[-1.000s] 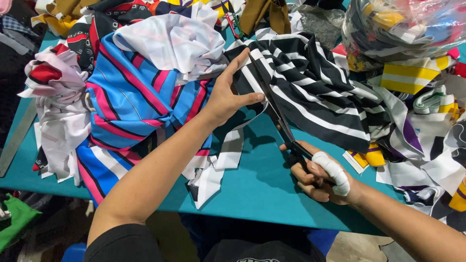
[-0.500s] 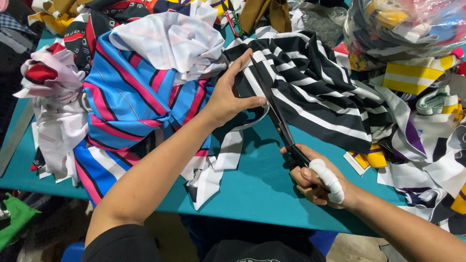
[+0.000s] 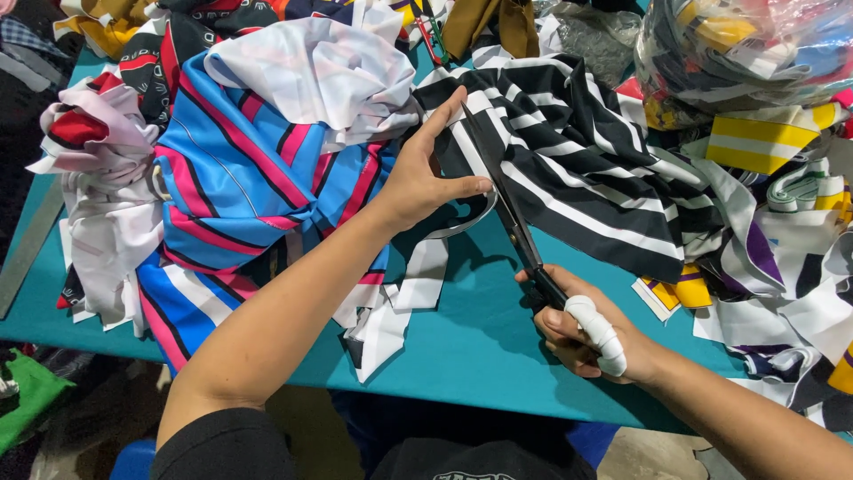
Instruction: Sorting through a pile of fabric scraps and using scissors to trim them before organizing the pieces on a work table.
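A black-and-white striped cloth lies spread over the teal table. My left hand pinches its near left edge, thumb on top. My right hand, with white tape wrapped around one finger, grips the handles of black scissors. The blades run up along the cloth's edge, close beside my left thumb. A narrow striped strip hangs down from the cut edge toward the table front.
A blue, pink and black striped fabric heap with white cloth on top lies left. Mixed scraps pile at right, under a clear bag of fabric. A metal ruler lies at the left edge.
The scissors have advanced farther up along the striped cloth's edge. My left hand has shifted slightly up with the fabric, and the cut strip hangs longer.
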